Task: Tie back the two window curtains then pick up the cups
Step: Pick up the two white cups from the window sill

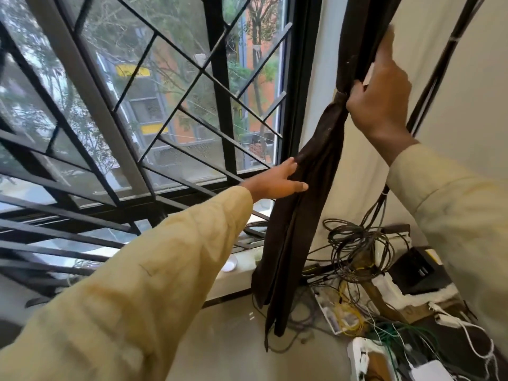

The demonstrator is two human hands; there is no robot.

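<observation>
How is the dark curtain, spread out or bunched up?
Bunched up: the curtain hangs in one narrow bundle beside the window, pinched at the right hand.

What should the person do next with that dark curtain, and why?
Probably finish fastening the gather. The right hand grips the dark curtain just where it is pinched narrow, while the left hand rests flat on the loose folds below, steadying them. I cannot tell whether a tie is knotted there, so securing that point seems the sensible small step.

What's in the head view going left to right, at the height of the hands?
Window grille → left hand → dark curtain → right hand.
</observation>
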